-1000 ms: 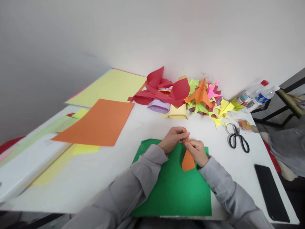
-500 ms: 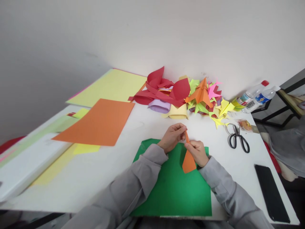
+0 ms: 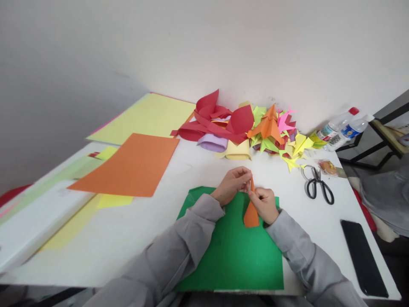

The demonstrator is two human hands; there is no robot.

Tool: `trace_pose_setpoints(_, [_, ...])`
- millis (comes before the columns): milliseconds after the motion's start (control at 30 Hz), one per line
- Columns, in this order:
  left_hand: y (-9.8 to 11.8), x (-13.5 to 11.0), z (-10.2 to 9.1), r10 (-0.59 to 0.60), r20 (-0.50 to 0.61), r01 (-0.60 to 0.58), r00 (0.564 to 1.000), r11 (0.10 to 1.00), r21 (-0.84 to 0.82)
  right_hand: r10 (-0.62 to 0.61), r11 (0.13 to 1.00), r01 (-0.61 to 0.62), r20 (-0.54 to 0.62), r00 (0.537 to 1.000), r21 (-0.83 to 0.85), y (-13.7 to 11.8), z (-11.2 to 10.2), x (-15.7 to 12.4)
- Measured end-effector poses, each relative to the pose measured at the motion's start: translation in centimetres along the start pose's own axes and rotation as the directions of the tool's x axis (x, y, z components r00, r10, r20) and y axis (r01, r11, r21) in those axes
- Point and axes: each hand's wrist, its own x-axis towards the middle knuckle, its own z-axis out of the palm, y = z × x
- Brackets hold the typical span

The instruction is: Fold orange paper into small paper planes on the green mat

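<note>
A narrow folded piece of orange paper (image 3: 251, 216) is held between my two hands, above a green sheet (image 3: 243, 256) lying at the table's front edge. The fingertips of my left hand (image 3: 232, 184) pinch its thin upper end. My right hand (image 3: 266, 204) is closed on its middle, thumb on top. The wider end hangs down toward me over the green sheet. The exact folds under my fingers are hidden.
Left lies a large orange sheet (image 3: 131, 166), with a yellow sheet (image 3: 143, 121) behind. Red paper shapes (image 3: 214, 119) and folded paper planes (image 3: 268, 123) are heaped by the wall. Scissors (image 3: 319, 187), a phone (image 3: 364, 258) and plastic bottles (image 3: 338, 128) are at right. A person sits beyond.
The wide end of the folded orange paper has turned slightly and looks narrower. Both hands keep their hold, with my left fingertips shifted a little to the right.
</note>
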Motion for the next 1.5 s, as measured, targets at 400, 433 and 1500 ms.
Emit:
trace_pose_setpoints(400, [-0.01,-0.19,-0.25,-0.043,0.073,0.039,0.996,0.998,0.054,0.045,0.993,-0.052,0.066,0.997,0.105,-0.31,-0.48,-0.09])
trace_pose_setpoints(433, [0.02,-0.18,-0.29,-0.046,0.073,0.044,0.996,0.998,0.036,0.053,0.991,-0.057,0.031,0.998,0.119,-0.27,-0.45,-0.07])
trace_pose_setpoints(1500, [0.59,0.04,-0.70,-0.004,-0.055,0.003,0.998,1.000,-0.023,0.072,0.989,-0.098,0.216,0.974,0.109,0.03,-0.58,0.31])
